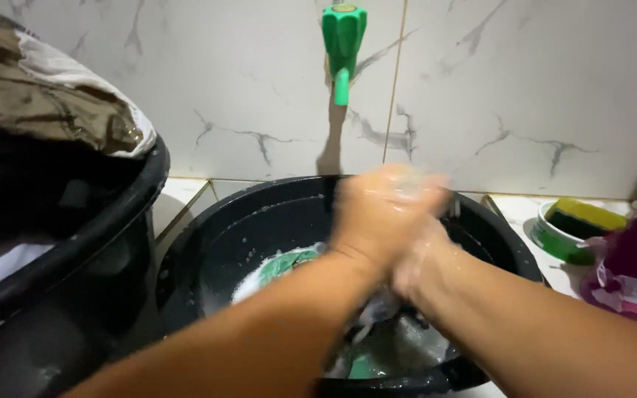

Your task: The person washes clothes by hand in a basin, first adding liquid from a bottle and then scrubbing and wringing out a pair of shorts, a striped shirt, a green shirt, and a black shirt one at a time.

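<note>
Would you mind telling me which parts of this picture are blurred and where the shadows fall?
In the head view, the left hand and right hand are smeared by motion blur over the black basin, so their grip cannot be read; the green tap is sharp and casts a dark shadow down the marble wall; the tub at left sits in gloom.
</note>
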